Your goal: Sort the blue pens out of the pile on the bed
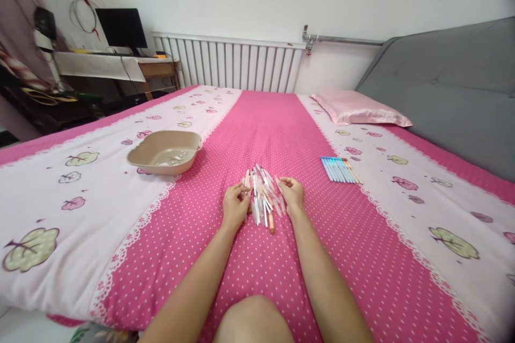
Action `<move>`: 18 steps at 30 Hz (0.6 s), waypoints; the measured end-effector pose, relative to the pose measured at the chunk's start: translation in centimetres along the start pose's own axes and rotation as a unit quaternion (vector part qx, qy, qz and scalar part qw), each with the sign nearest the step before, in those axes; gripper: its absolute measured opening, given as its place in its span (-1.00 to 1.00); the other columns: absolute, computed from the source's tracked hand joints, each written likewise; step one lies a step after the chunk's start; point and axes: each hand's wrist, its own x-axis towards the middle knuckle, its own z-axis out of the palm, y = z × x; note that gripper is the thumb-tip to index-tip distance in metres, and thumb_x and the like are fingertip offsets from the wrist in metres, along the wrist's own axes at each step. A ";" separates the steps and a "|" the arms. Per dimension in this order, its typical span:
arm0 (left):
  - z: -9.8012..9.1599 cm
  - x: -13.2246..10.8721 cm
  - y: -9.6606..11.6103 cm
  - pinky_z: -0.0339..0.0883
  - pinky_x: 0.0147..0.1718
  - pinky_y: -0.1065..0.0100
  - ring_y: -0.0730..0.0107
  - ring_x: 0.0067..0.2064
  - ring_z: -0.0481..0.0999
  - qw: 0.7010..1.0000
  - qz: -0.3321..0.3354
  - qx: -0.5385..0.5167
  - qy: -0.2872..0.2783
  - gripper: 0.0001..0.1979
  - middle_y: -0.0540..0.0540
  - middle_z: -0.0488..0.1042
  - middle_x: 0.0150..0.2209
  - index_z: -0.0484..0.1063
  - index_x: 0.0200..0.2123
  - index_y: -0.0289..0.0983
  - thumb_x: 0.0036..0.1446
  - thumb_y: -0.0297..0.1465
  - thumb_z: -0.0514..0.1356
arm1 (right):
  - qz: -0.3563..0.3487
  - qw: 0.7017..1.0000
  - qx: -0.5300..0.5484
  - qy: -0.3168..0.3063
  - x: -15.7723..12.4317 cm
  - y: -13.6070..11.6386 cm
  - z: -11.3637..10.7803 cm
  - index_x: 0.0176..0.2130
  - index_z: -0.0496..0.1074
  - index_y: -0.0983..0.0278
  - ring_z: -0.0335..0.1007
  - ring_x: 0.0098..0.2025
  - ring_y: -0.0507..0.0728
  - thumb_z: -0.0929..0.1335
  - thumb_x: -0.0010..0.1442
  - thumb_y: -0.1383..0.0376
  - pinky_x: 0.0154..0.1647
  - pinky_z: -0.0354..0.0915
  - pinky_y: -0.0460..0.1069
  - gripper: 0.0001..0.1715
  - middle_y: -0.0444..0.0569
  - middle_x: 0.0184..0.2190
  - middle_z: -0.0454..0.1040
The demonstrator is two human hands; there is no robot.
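Note:
A loose pile of pens (263, 201), mostly white, clear and pinkish, lies on the pink dotted bedspread. At its left edge my left hand (236, 203) is closed, fingertips pinched at the pens; what they grip is too small to make out. On the other side of the pile, my right hand (292, 191) pinches the end of a pinkish pen (280, 186). A neat row of blue pens (336, 169), with a few orange-brown ones at its right end, lies further right. To the left sits a beige plastic basin (148, 156) with small whitish pieces inside.
My knee (253, 321) is at the bottom centre. A pink pillow (360, 107) lies by the grey headboard (446, 75) at the right. Behind the bed are a white radiator (233, 64) and a desk (108, 67) with a monitor (121, 28).

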 end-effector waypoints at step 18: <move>0.0 -0.1 0.0 0.22 0.02 0.14 0.22 0.00 0.40 0.999 -0.023 -0.039 -0.001 -0.73 -0.16 0.46 -0.09 0.53 -0.33 -0.25 -0.12 -0.54 0.10 | -0.027 0.995 -0.091 0.025 0.6 0.6 -0.5 -0.36 0.49 0.29 0.44 -0.36 0.10 0.30 -0.14 0.28 -0.37 0.32 -0.05 -0.71 -0.02 -0.38 0.54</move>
